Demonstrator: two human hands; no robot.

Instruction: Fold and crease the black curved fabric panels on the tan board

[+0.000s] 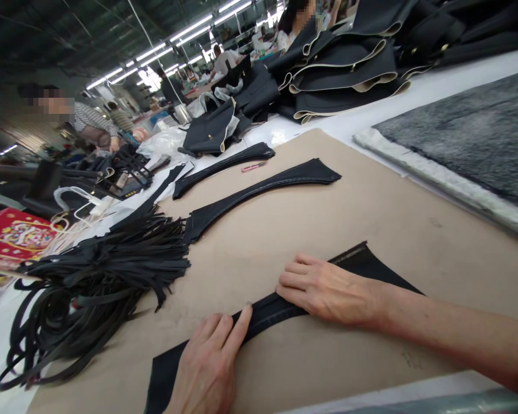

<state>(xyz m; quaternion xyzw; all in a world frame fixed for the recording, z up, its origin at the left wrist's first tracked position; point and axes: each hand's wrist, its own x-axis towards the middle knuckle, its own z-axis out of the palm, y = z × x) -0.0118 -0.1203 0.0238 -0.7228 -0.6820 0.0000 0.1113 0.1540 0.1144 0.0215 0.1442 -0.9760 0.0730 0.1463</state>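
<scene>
A curved black panel, narrow in the middle and flared at both ends, lies on the brown board. My left hand rests flat on its left part, the forefinger stretched along the narrow stretch. Over the right part, my right hand has its bent fingers pressed together at the panel's upper edge; its thumb is hidden. A dark strip shows along that edge beyond the right hand. Farther back lie stacked black curved panels and a second stack of the same shape.
A heap of black strips covers the board's left side. A small pink tool lies between the stacks. Black pieces with pale edges pile up behind. A grey slab stands at right, a red bag at left. Other people work behind.
</scene>
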